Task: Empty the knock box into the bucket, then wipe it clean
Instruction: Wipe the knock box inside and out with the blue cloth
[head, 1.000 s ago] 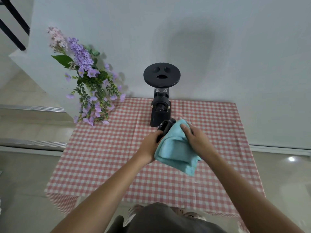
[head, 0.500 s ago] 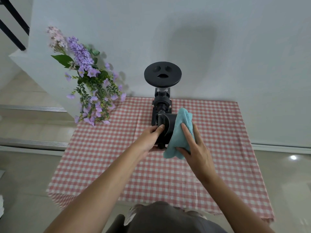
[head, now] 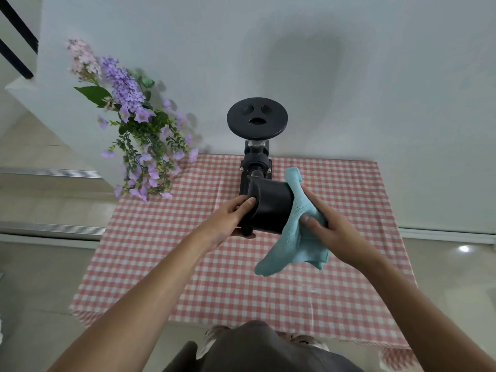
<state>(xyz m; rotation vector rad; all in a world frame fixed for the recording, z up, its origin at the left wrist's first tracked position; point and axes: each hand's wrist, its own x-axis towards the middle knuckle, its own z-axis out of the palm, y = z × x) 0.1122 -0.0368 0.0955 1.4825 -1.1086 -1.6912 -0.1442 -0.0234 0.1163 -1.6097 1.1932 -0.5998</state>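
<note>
Behind, a grinder stands at the table's far edge; left hand grips the black knock box, right hand clutching a blue cloth.

Soft, even daylight fills the scene. A broad, faint shadow lies on the wall at 12 o'clock — a small glare spot shines on the floor at 3 o'clock. Edges bow from wide-angle distortion; focus is fairly sharp.

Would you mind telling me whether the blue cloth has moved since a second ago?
Yes: the blue cloth has shifted right off the knock box, judged against the grinder.
</note>
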